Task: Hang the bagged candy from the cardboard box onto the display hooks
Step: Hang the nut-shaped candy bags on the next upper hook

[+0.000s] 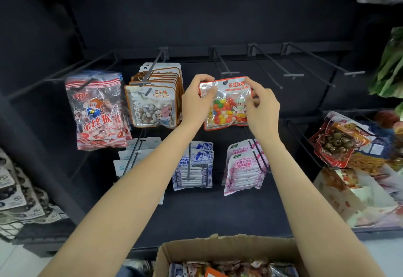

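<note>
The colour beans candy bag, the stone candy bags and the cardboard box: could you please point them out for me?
colour beans candy bag (226, 111), head view, on the beans behind its clear window.
stone candy bags (152, 108), head view, on the front bag's window.
cardboard box (229, 248), head view, on its far wall.

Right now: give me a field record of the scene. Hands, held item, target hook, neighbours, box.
left hand: grips the bag's upper left corner
right hand: grips the bag's upper right edge
held item: Color Beans Candy bag, upright, hang hole on top
target hook: bare, just above the bag, not yet threaded
left neighbour: Stone Candy bags, hung in a stack
cardboard box: open, bags inside
</note>
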Action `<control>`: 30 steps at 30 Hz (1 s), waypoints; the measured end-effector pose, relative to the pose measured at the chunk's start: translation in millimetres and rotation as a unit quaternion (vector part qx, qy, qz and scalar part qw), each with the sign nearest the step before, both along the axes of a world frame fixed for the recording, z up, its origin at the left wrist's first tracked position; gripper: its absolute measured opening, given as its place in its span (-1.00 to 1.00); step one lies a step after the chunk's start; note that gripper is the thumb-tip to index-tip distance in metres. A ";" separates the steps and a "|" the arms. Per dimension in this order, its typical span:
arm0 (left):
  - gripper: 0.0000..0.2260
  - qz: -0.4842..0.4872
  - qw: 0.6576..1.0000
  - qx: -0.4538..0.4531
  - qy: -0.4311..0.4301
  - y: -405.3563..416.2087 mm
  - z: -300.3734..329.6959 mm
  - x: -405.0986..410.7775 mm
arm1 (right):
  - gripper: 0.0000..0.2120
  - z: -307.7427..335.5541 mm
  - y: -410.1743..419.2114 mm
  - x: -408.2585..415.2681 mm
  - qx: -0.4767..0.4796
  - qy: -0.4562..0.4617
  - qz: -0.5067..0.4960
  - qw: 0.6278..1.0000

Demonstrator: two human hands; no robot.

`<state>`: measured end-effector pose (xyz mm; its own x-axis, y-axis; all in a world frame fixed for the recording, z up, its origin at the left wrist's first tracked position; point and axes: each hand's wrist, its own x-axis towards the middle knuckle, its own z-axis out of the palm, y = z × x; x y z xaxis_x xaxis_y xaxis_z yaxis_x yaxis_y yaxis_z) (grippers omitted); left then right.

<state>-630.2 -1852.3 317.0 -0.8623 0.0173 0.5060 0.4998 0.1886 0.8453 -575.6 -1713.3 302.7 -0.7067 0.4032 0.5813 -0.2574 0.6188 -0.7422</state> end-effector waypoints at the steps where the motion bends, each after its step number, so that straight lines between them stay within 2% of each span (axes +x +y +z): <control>1: -0.83 0.010 1.000 -0.007 0.006 1.3 -1.7 -3.6 | -0.64 -2.8 -0.6 0.9 0.014 0.001 0.014 1.000; 4: -0.79 0.058 0.995 -0.053 0.063 4.7 -5.5 -14.5 | -0.48 -13.7 -2.4 -4.8 0.104 -0.005 0.056 0.993; 6: -0.71 0.088 0.977 -0.141 0.134 5.3 -9.7 -23.9 | -0.41 -17.5 -1.6 -21.1 0.168 -0.018 0.034 0.985; 7: -0.64 0.102 0.957 -0.205 0.179 4.9 -13.2 -30.9 | -0.40 -17.7 -1.8 -31.5 0.199 -0.020 0.015 0.980; 9: -0.48 0.126 0.896 -0.350 0.245 3.4 -22.8 -46.6 | -0.40 -18.2 -2.0 -54.1 0.264 -0.049 -0.020 0.963; 11: -0.38 0.137 0.843 -0.464 0.235 3.1 -29.7 -62.6 | -0.33 -16.4 -2.1 -76.3 0.307 -0.121 -0.032 0.944; 13: -0.30 0.149 0.817 -0.523 0.190 6.0 -27.9 -77.2 | -0.25 -14.2 -0.3 -92.8 0.324 -0.189 -0.032 0.927; 16: -0.31 0.137 0.836 -0.509 0.148 14.5 -22.0 -76.0 | -0.24 -17.5 3.0 -91.7 0.346 -0.221 -0.050 0.911; 19: -0.40 0.086 0.888 -0.431 0.135 14.5 -37.4 -41.5 | -0.39 -45.0 6.7 -58.9 0.296 -0.126 -0.029 0.946; 21: -0.51 0.048 0.921 -0.375 0.097 5.6 -60.4 -7.9 | -0.51 -76.0 7.0 -24.0 0.261 -0.064 0.000 0.963; 23: -0.65 0.018 0.946 -0.317 0.060 -7.5 -89.8 26.3 | -0.62 -110.9 4.5 16.8 0.248 -0.052 0.009 0.967; 25: -0.72 0.002 0.963 -0.266 0.035 -20.9 -120.5 58.4 | -0.71 -145.8 0.1 57.8 0.231 -0.090 0.018 0.969; 27: -0.75 -0.015 0.968 -0.250 0.004 -32.9 -152.9 84.9 | -0.78 -178.0 -5.7 93.1 0.205 -0.169 0.043 0.963; 28: -0.77 -0.025 0.966 -0.258 -0.013 -39.3 -170.9 96.7 | -0.79 -193.4 -8.3 107.4 0.186 -0.230 0.066 0.953; 30: -0.79 -0.033 0.956 -0.285 -0.052 -55.3 -211.5 117.6 | -0.79 -224.8 -12.7 129.0 0.173 -0.367 0.117 0.907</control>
